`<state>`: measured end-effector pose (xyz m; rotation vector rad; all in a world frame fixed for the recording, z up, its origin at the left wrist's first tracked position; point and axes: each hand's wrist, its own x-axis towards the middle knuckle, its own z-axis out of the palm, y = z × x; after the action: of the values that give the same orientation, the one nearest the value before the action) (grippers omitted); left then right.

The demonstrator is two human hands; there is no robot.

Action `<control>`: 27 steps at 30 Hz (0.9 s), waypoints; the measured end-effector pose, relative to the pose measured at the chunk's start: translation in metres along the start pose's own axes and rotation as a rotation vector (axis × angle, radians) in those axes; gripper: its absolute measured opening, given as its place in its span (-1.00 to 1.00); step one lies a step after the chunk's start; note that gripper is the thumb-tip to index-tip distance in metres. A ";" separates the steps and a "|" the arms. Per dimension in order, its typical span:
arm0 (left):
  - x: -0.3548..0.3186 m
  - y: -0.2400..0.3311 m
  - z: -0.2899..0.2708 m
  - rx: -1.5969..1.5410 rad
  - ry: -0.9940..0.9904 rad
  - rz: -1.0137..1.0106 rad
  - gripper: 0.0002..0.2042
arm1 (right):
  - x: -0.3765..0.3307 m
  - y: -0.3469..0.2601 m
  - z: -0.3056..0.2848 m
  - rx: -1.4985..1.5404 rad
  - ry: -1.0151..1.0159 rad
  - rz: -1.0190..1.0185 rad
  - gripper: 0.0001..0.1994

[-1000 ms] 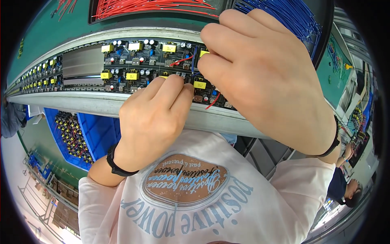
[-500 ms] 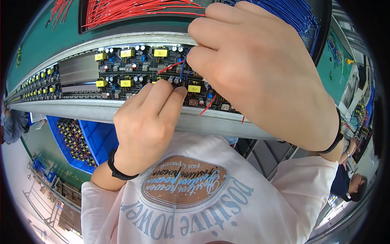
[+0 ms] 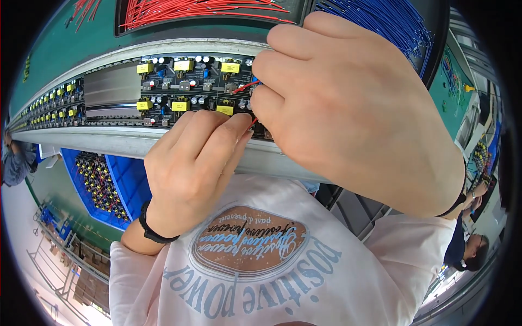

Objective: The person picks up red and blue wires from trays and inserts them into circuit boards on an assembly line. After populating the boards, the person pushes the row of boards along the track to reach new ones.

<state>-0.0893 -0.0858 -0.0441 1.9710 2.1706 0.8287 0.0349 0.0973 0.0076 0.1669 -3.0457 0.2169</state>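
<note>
My left hand (image 3: 187,163) is closed, its thumb and forefinger pinched together at a short red wire (image 3: 253,123) over the lower row of black circuit boards (image 3: 163,112). The wire's other end runs under my right hand (image 3: 353,108), which is curled above the boards with its fingertips hidden. Another red wire (image 3: 246,87) stands out from the upper board row, close to my right fingers. Yellow transformers (image 3: 184,65), blue parts and small capacitors sit on the boards. Under my right hand the boards are covered from view.
Metal rails (image 3: 92,136) edge the board line. Beyond it lie a black tray of red wires (image 3: 201,12) and a heap of blue wires (image 3: 380,32). A blue bin (image 3: 128,185) with boards stands at the near left. Other people (image 3: 465,244) are at the sides.
The view has shifted slightly, so boards and trays sit further right. Blue wires seen between my hands are out of sight; a red wire shows at my left fingertips.
</note>
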 end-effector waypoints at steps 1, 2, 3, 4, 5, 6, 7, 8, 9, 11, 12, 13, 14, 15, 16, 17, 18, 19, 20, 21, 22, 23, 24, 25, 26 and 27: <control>-0.002 -0.001 -0.002 -0.013 0.011 -0.005 -0.70 | 0.001 -0.002 0.000 -0.012 -0.008 -0.007 -0.89; -0.003 -0.003 -0.003 -0.026 0.021 -0.009 -0.67 | 0.001 -0.002 -0.001 -0.024 -0.016 -0.015 -0.89; -0.004 -0.005 -0.006 -0.026 0.024 -0.012 -0.67 | 0.005 -0.005 -0.002 -0.024 -0.026 -0.017 -0.89; -0.006 -0.006 -0.009 -0.041 0.013 -0.039 -0.67 | 0.006 -0.006 -0.003 -0.074 -0.039 -0.039 -0.89; -0.007 -0.007 -0.014 -0.056 0.001 -0.064 -0.66 | 0.007 -0.007 -0.004 -0.099 -0.047 -0.052 -0.89; -0.008 -0.009 -0.018 -0.071 -0.010 -0.090 -0.65 | 0.007 -0.008 -0.005 -0.124 -0.054 -0.064 -0.89; -0.009 -0.011 -0.022 -0.072 -0.007 -0.094 -0.65 | 0.008 -0.009 -0.006 -0.116 -0.053 -0.054 -0.89; -0.010 -0.014 -0.025 -0.083 -0.010 -0.105 -0.65 | 0.008 -0.011 -0.007 -0.110 -0.054 -0.042 -0.89; -0.011 -0.017 -0.029 -0.095 -0.012 -0.115 -0.65 | 0.008 -0.010 -0.006 -0.109 -0.056 -0.036 -0.89; -0.014 -0.024 -0.036 -0.107 -0.010 -0.130 -0.64 | 0.010 -0.009 -0.005 -0.062 -0.064 -0.045 -0.88; -0.016 -0.029 -0.040 -0.085 0.002 -0.162 -0.66 | 0.009 -0.007 -0.004 -0.056 -0.071 -0.058 -0.89; -0.017 -0.033 -0.043 -0.064 0.014 -0.193 -0.67 | 0.010 -0.007 -0.003 -0.049 -0.078 -0.058 -0.89; -0.019 -0.037 -0.046 -0.043 0.026 -0.224 -0.68 | 0.012 -0.008 -0.004 -0.042 -0.086 -0.066 -0.89; -0.020 -0.042 -0.047 -0.044 0.030 -0.225 -0.68 | 0.013 -0.008 -0.004 -0.031 -0.093 -0.068 -0.88; -0.020 -0.048 -0.046 0.020 0.056 -0.249 -0.70 | 0.012 -0.008 -0.004 -0.015 -0.100 -0.063 -0.88; -0.018 -0.054 -0.046 0.082 0.085 -0.271 -0.72 | 0.013 -0.008 -0.007 -0.003 -0.108 -0.060 -0.88; -0.016 -0.058 -0.046 0.142 0.113 -0.293 -0.73 | 0.013 -0.007 -0.010 0.011 -0.115 -0.045 -0.88; -0.014 -0.061 -0.045 0.136 0.118 -0.289 -0.73 | 0.012 -0.006 -0.015 0.028 -0.117 -0.026 -0.88; -0.015 -0.064 -0.044 0.167 0.114 -0.284 -0.75 | 0.011 -0.003 -0.016 0.048 -0.113 -0.009 -0.88; -0.015 -0.067 -0.044 0.199 0.109 -0.279 -0.77 | 0.010 0.001 -0.020 0.075 -0.089 0.024 -0.88; -0.016 -0.069 -0.045 0.232 0.105 -0.275 -0.79 | 0.007 0.007 -0.022 0.103 -0.053 0.068 -0.88; -0.018 -0.068 -0.046 0.243 0.108 -0.286 -0.79 | 0.003 0.013 -0.022 0.119 -0.019 0.119 -0.87; -0.018 -0.067 -0.042 0.236 0.099 -0.308 -0.79 | -0.009 0.025 -0.017 0.228 0.091 0.205 -0.85; -0.019 -0.065 -0.039 0.232 0.091 -0.334 -0.80 | -0.016 0.037 -0.015 0.279 0.148 0.242 -0.84; -0.017 -0.064 -0.037 0.219 0.072 -0.349 -0.80 | -0.025 0.048 -0.016 0.334 0.205 0.293 -0.83; -0.012 -0.064 -0.038 0.205 0.082 -0.331 -0.80 | -0.030 0.059 -0.027 0.218 0.139 0.481 -0.82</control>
<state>-0.1605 -0.1104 -0.0443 1.6061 2.6246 0.6684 0.0595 0.1623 0.0237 -0.5489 -2.8641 0.5633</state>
